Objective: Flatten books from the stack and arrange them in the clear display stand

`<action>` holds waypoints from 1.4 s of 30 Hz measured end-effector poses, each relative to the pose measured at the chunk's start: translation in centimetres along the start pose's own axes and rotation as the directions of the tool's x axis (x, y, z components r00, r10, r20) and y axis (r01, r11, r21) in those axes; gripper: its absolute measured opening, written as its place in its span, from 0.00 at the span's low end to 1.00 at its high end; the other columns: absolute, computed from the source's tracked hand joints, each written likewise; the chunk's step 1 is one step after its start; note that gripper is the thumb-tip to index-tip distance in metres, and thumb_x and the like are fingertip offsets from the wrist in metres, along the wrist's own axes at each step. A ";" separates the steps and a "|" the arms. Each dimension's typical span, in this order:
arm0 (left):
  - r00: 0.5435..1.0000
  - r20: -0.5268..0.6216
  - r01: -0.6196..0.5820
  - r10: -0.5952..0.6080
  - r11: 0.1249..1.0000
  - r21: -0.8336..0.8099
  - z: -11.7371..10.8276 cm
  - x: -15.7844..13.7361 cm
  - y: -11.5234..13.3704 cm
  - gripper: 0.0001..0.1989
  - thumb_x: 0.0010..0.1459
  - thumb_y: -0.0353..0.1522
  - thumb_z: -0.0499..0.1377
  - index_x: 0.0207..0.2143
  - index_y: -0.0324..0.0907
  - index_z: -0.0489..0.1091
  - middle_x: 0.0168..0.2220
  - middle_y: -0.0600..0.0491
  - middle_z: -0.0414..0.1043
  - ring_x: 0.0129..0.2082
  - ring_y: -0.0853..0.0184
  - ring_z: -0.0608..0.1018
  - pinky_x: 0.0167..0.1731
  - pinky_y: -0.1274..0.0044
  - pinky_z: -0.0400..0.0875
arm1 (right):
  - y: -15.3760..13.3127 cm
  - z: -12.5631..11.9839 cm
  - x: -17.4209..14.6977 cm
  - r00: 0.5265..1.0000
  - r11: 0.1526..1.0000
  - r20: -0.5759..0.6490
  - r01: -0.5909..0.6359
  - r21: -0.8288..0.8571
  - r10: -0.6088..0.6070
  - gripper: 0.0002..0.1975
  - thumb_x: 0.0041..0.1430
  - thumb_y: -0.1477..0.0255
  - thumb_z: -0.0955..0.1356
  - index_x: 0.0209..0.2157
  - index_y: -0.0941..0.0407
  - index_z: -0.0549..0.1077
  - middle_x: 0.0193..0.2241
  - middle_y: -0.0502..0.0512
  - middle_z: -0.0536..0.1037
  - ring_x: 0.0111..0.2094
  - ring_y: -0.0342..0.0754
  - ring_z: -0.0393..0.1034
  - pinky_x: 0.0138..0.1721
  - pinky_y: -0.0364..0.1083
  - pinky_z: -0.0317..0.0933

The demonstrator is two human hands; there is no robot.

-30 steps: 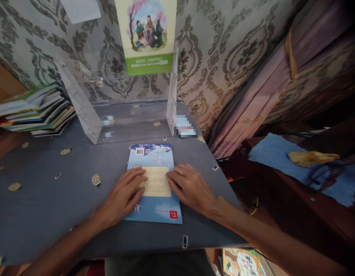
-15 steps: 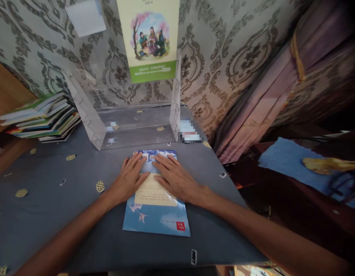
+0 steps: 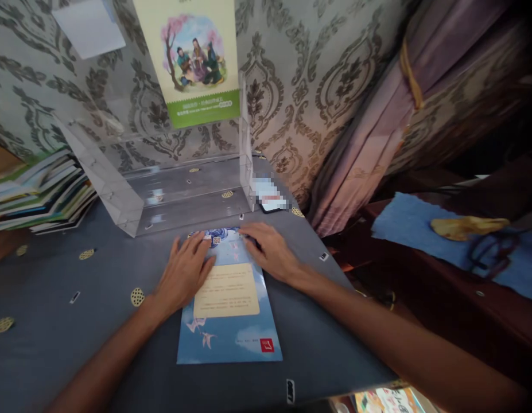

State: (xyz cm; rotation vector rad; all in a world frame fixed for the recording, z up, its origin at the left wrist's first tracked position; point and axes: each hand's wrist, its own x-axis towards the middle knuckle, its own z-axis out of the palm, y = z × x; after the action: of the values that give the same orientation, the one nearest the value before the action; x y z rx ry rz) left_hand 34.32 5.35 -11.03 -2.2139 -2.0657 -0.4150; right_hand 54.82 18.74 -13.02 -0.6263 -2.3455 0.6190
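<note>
A blue book point(image 3: 231, 335) with a cream text panel, a red logo and white bird drawings lies flat on the dark grey tablecloth, its blue-patterned edge away from me. My left hand point(image 3: 183, 269) rests open on its upper left part, fingers stretched out and thumb apart. At the upper right corner of the book is my right hand point(image 3: 270, 249). Its fingers bend over that edge, with the thumb apart and no firm grip visible.
Just beyond the book stands a clear acrylic rack point(image 3: 132, 201), with a green-and-cream booklet point(image 3: 201, 74) upright above it. Piled books point(image 3: 42, 192) are at the left. A phone point(image 3: 270, 195) lies right of the rack. A blue cloth point(image 3: 395, 221) lies farther right.
My right hand has slid from the book's middle to its upper right corner, uncovering more of the cover. My left hand stays on the left part. The view has shifted to the right.
</note>
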 end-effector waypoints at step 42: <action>0.971 0.015 0.166 -0.238 0.628 -0.761 2.8 8.7 3.0 0.21 0.50 0.25 0.56 0.48 0.44 0.67 0.40 0.52 0.73 0.43 0.64 0.76 0.50 0.68 0.69 | 2.4 -0.9 1.8 0.852 0.654 -0.042 -0.369 0.661 0.522 0.15 0.63 0.81 0.59 0.47 0.55 0.70 0.46 0.58 0.78 0.42 0.48 0.79 0.44 0.50 0.72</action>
State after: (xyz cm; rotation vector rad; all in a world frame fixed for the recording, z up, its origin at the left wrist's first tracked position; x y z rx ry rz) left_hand 38.13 14.19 -11.14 -2.2136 -2.3753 -1.6556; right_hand 54.82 21.87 -12.91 -0.8981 -1.5868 1.4118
